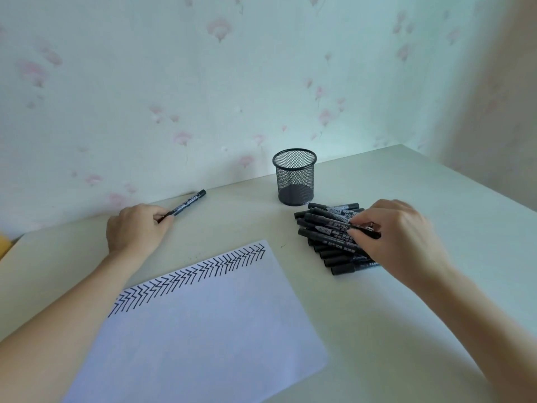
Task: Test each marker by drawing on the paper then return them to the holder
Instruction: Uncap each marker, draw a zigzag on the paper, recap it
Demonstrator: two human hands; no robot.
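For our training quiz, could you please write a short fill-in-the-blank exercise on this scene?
1. The mesh holder contains ____ markers.
2. The left hand holds ____ marker.
3. The right hand reaches into the ____ of markers.
4. The zigzag strokes run along the paper's ____ edge.

Missing words: no; one; pile; far

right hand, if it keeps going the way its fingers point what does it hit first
The right hand points left into the pile of black markers; its fingertips already pinch one, so the pile comes first, not the mesh pen holder.
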